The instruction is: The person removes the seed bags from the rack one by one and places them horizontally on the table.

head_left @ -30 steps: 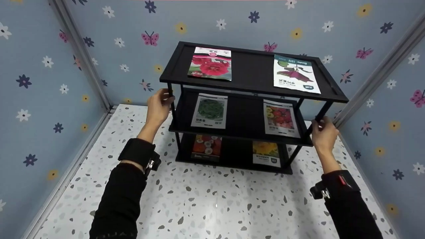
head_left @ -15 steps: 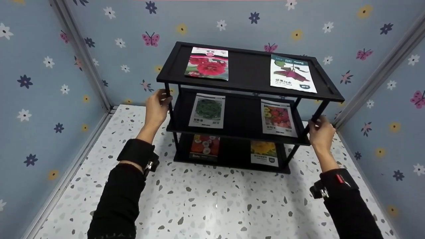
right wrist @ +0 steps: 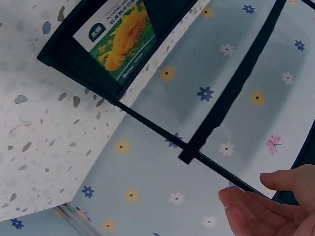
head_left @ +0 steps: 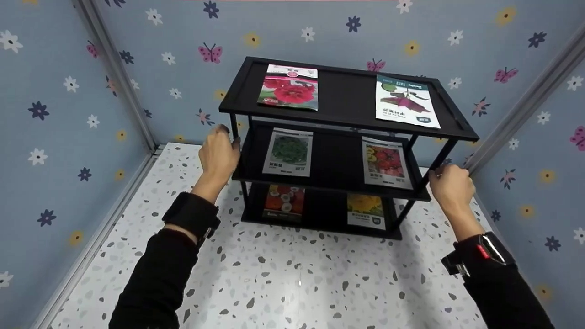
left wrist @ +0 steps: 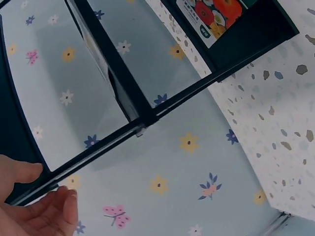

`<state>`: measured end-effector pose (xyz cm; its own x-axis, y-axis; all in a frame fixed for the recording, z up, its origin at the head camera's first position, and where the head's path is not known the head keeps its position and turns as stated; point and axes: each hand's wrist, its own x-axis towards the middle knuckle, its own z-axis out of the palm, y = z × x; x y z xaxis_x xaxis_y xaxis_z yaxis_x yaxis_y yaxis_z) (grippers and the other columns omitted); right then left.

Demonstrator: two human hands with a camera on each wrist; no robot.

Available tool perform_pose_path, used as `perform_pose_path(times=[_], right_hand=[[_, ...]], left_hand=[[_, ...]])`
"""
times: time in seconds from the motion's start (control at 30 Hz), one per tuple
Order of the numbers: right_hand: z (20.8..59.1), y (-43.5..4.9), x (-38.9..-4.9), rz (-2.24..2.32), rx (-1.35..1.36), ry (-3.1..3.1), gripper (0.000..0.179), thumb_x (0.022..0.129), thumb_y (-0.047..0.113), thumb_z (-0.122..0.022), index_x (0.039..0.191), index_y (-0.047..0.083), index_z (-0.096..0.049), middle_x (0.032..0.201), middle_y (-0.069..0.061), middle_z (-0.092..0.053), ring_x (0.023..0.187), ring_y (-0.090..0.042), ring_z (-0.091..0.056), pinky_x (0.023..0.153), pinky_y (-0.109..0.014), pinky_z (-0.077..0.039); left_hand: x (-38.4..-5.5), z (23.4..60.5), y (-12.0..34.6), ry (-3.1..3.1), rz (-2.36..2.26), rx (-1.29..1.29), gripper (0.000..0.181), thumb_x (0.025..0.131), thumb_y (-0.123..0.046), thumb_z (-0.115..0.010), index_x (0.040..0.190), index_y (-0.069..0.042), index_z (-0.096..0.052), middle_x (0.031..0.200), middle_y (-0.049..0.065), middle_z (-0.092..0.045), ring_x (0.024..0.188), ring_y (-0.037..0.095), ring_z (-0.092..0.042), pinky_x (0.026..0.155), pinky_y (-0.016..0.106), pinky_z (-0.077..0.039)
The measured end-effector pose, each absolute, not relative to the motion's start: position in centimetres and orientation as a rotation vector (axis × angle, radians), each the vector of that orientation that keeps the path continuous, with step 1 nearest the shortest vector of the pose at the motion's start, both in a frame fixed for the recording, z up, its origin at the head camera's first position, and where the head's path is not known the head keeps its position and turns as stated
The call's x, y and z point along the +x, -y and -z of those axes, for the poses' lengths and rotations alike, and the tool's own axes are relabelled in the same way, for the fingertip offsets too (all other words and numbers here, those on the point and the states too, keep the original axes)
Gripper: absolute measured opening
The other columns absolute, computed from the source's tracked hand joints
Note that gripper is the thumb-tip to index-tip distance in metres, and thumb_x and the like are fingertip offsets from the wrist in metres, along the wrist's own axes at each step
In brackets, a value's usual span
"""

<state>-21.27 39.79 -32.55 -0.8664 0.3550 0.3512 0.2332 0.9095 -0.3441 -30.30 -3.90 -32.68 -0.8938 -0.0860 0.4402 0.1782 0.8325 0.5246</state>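
A black three-tier shelf point(head_left: 347, 91) stands on the speckled floor, bearing flower seed packets on every tier. My left hand point(head_left: 218, 153) is beside its front left post point(head_left: 235, 125); in the left wrist view the thumb and loosely bent fingers point(left wrist: 68, 204) lie on either side of the post with a gap. At the front right post point(head_left: 442, 154), my right hand point(head_left: 453, 187) has its fingertips close to the post. In the right wrist view its thumb and fingers point(right wrist: 236, 199) are spread apart around the post, not clasping it.
The top tier holds a pink flower packet point(head_left: 289, 89) and a purple flower packet point(head_left: 406, 103). Green point(head_left: 289, 153) and red flower point(head_left: 387, 163) packets lie on the middle tier, two more below. Floral walls point(head_left: 160, 77) enclose the white floor point(head_left: 292, 274) on three sides.
The shelf first shifted slightly left with both hands gripping its posts, then stayed put. Both hands have since loosened and turned at the wrist, the right one moving slightly outward.
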Motion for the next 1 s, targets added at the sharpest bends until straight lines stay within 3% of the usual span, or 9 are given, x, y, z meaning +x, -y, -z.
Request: perform_pose_path(times=[0.47, 0.63, 0.9, 1.0], right_hand=[[29.0, -33.0, -20.3, -0.423, -0.039, 2.874, 0.023, 0.086, 0.018, -0.056, 0.087, -0.004, -0.065, 0.081, -0.021, -0.063, 0.064, -0.032, -0.058, 0.051, -0.044, -0.044], [27.1, -30.2, -20.0, -0.514, 0.126, 2.924, 0.023, 0.087, 0.019, -0.058, 0.092, -0.002, -0.066, 0.084, -0.018, -0.065, 0.072, -0.030, -0.060, 0.060, -0.044, -0.048], [23.9, -26.9, -20.0, -0.590, 0.337, 2.893, 0.022, 0.088, 0.020, -0.058, 0.094, 0.000, -0.067, 0.086, -0.014, -0.066, 0.077, -0.026, -0.061, 0.067, -0.043, -0.049], [22.4, -25.6, -20.1, -0.595, 0.345, 2.898, 0.023, 0.089, 0.021, -0.057, 0.096, 0.001, -0.066, 0.089, -0.014, -0.066, 0.080, -0.027, -0.061, 0.069, -0.043, -0.049]], left_hand=[[-26.3, 29.1, 1.9, 2.863, 0.630, -0.320, 0.056, 0.087, -0.024, -0.059, 0.124, 0.015, -0.040, 0.120, 0.030, -0.043, 0.103, 0.038, -0.049, 0.073, 0.045, -0.049], [-24.9, 26.8, 1.4, 2.948, 0.630, -0.413, 0.060, 0.088, -0.026, -0.058, 0.130, 0.011, -0.035, 0.132, 0.029, -0.034, 0.114, 0.037, -0.043, 0.082, 0.044, -0.047], [-23.8, 23.2, 0.7, 3.029, 0.615, -0.512, 0.062, 0.089, -0.030, -0.056, 0.132, 0.008, -0.034, 0.124, 0.024, -0.043, 0.109, 0.032, -0.047, 0.085, 0.040, -0.044], [-23.8, 21.9, 0.5, 3.026, 0.640, -0.498, 0.061, 0.089, -0.031, -0.057, 0.131, 0.007, -0.035, 0.122, 0.022, -0.046, 0.105, 0.031, -0.050, 0.080, 0.039, -0.047]])
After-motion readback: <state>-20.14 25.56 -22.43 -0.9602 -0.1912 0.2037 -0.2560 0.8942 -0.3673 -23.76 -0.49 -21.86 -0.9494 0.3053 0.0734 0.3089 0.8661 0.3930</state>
